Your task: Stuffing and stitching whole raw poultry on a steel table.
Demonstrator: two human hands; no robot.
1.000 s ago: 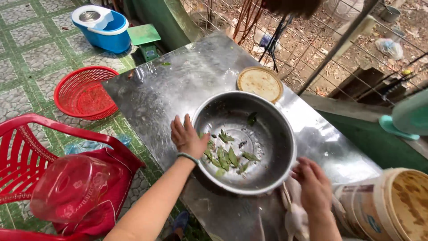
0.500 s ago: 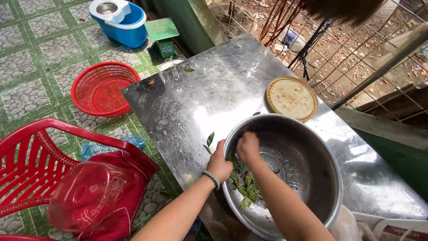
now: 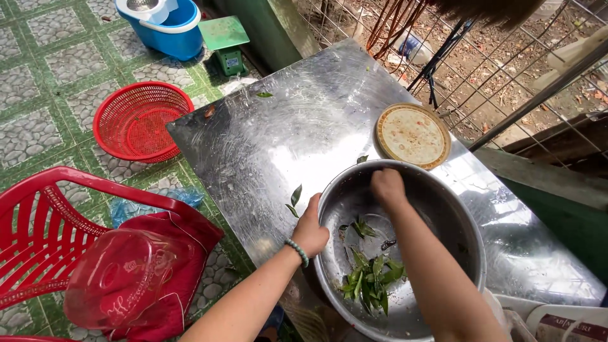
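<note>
A large steel bowl (image 3: 456,215) stands on a shiny metal table (image 3: 278,133), tilted toward me. Wet green leaves (image 3: 372,278) lie in its lower part. My left hand (image 3: 310,229), with a bead bracelet on the wrist, grips the bowl's left rim. My right hand (image 3: 387,185) reaches inside the bowl and presses against its far inner wall, fingers curled, with nothing visible in it. Two loose leaves (image 3: 294,197) lie on the table just left of the bowl.
A round wooden board (image 3: 413,134) lies beyond the bowl. On the tiled floor are a red basket (image 3: 142,121), a blue mop bucket (image 3: 170,26) and a green scale (image 3: 227,39). A red plastic chair (image 3: 57,221) holds a red cloth. Wire fence behind the table.
The view has shifted so the bowl sits lower right. My right hand has moved from the leaves at the near side up to the bowl's far wall. My left hand stays on the rim.
</note>
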